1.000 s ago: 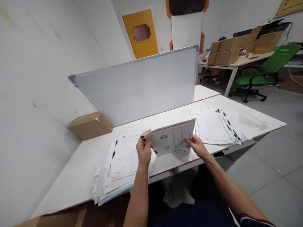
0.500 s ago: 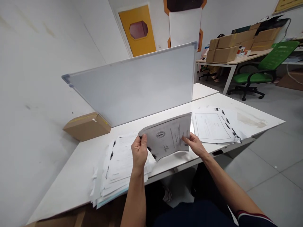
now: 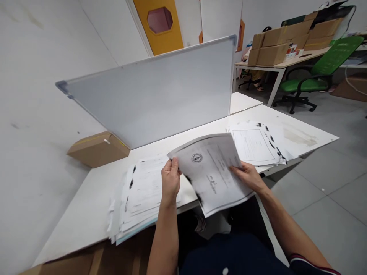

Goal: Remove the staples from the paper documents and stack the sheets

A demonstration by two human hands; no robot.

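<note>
Head view, paper overlapping desk edge, open floor

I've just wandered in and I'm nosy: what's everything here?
Desk: one, white, in front
Printed paper: at least one sheet, white, held centre
Paper piles: two, mostly white, desk's left and right
Whiteboard: one, pale grey, on desk
Carton: one, brown, at whiteboard's lower left
Door: one, yellow, background
Far table: one, tan-topped, background right
Boxes: several, brown, on far table
Green chair: one, black-armed, right
Left hand: one, bare, at paper's left edge
Right hand: one, bare, at paper's right edge
</note>
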